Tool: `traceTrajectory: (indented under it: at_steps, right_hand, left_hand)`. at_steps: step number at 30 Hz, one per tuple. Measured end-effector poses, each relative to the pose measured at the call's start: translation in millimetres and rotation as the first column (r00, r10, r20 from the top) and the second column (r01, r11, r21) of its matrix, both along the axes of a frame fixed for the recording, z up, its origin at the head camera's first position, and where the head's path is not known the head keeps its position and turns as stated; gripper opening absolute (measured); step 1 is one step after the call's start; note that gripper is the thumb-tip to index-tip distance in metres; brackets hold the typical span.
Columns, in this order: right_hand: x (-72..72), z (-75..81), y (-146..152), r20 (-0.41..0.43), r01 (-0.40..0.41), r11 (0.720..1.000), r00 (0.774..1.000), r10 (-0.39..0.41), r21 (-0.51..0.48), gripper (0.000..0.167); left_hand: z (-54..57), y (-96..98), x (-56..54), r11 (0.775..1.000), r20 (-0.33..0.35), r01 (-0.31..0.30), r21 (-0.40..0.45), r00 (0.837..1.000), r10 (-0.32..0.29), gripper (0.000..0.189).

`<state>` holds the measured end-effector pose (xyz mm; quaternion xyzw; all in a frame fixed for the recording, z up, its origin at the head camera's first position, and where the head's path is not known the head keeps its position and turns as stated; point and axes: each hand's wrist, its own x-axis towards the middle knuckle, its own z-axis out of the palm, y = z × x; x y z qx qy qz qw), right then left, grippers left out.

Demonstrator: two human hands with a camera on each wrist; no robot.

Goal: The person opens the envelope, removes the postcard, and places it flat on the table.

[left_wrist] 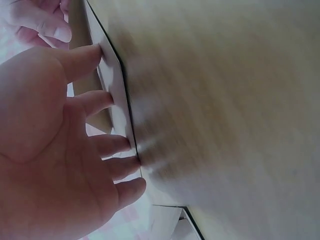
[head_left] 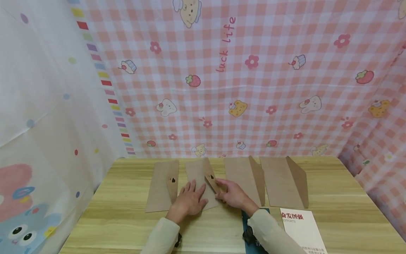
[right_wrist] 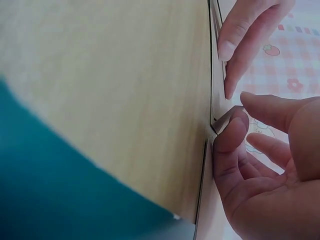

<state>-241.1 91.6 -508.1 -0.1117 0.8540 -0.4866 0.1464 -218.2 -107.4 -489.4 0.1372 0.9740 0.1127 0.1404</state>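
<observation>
Several brown kraft envelopes lie in a row across the table. My left hand [head_left: 191, 200] rests with fingers spread on the lower part of the second envelope [head_left: 195, 171] from the left; in the left wrist view its fingertips [left_wrist: 131, 145] press along the paper. On that same envelope, my right hand [head_left: 233, 194] holds the raised flap [head_left: 210, 177], which bears a small dark print. The right wrist view has the flap's folded edge [right_wrist: 226, 119] between thumb and fingers. Left of these, the first envelope [head_left: 157, 190] has its printed flap folded over.
Two more envelopes, the third [head_left: 237, 173] and the rightmost one [head_left: 277, 183], have flaps extended to the right. A teal book [head_left: 245, 225] lies under my right forearm. Beside it is a white booklet [head_left: 301, 229] with red lettering. Checked cloth [head_left: 203, 95] hangs behind the wooden table [head_left: 111, 211].
</observation>
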Motion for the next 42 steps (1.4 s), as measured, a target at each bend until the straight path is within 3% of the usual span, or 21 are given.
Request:
traceTrajectory:
  at_steps: [9,29,42]
  right_hand:
    - [0.1,-0.3,-1.3,-0.047,-0.003,1.000,0.999,0.002,-0.015,0.051]
    - [3.3,1.5,-1.0,-0.052,-0.011,1.000,0.999,0.009,-0.027,0.049]
    - [-1.2,-0.5,8.3,-0.140,-0.037,0.998,0.990,0.029,-0.056,0.076]
  left_hand:
    - [-0.2,-1.0,-0.6,1.000,0.004,0.004,0.012,1.000,-0.004,0.060]
    - [-0.3,-9.8,-7.0,0.997,0.018,0.041,0.072,0.999,-0.043,0.060]
    - [1.9,-13.8,-10.3,0.997,0.043,0.052,0.057,0.998,-0.055,0.059]
